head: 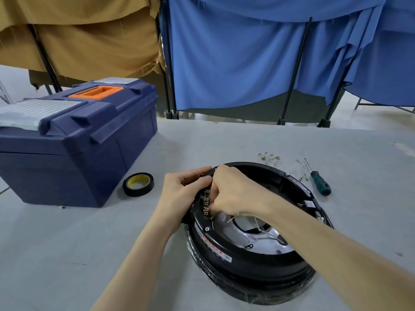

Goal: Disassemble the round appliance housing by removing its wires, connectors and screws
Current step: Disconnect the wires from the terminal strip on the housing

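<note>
Head camera view: a round black housing [247,265] lies open side up on the grey desk [89,243], and both hands work at its far-left rim. The left hand [182,194] grips that rim from outside, thumb over the top edge and fingers curled round it. The right hand [235,194] reaches in from above with its fingers bunched and bent down onto a connector strip [207,203] fixed along the inner wall. The hand itself hides the fingertips, so I cannot tell whether they pinch anything.

Inside the housing sits a shiny metal plate [233,234] with pale wires [258,227] trailing across it, and a black wire with a ring end [248,246] lies at its near edge. A hex bolt [207,228] sits on the rim just below the strip, next to a white label [213,243] with red print.

Beyond the housing lies a small bunch of loose wires with metal ends [269,157]. To the right of the housing's far rim lie a few more loose wires [302,170], and a green-handled screwdriver [320,182] beside them. A roll of black tape [138,184] lies flat to the left of the housing. Further left stands a dark blue toolbox [78,142] with an orange handle. Its lid is closed, so its contents are hidden.
</note>
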A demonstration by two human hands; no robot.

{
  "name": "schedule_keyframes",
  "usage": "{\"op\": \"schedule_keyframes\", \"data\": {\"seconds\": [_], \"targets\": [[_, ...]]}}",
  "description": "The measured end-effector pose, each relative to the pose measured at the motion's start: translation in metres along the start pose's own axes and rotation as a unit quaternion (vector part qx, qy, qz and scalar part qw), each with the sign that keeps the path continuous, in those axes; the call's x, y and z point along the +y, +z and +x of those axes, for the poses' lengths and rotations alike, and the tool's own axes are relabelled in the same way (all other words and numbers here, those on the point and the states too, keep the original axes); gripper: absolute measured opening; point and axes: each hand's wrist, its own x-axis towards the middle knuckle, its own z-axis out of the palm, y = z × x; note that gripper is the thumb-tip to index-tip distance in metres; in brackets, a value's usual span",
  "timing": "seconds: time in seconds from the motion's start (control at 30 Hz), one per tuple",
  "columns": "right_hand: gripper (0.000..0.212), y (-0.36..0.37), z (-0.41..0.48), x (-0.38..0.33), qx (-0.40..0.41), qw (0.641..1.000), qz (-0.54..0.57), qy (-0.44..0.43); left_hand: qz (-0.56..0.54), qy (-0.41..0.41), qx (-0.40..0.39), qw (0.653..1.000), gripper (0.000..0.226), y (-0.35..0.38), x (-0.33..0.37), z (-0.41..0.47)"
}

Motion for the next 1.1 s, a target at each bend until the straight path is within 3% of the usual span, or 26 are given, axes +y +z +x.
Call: {"op": "schedule_keyframes", "data": {"seconds": [0.37,0.6,0.73,0.93,1.1], "targets": [[0.033,0.008,-0.002,-0.007,0.067,0.997,0.013,0.03,0.003,0.003,-0.004,1.0,0.022,-0.001,0.0,0.0],[0.009,0.008,-0.004,0.009,0.043,0.991,0.108,0.06,-0.007,-0.014,0.009,1.0,0.019,-0.001,-0.001,-0.001],[0.019,0.005,-0.006,0.013,0.033,0.991,0.12,0.045,-0.01,-0.014,0.01,1.0,0.018,0.0,-0.001,-0.001],[0.02,-0.003,-0.009,0.017,0.089,0.983,0.16,0.033,0.004,-0.006,0.001,1.0,0.021,-0.001,0.0,0.0],[0.017,-0.005,-0.02,0.017,0.003,0.992,0.124,-0.019,-0.01,-0.009,0.001,1.0,0.02,-0.001,0.001,0.0]]}}
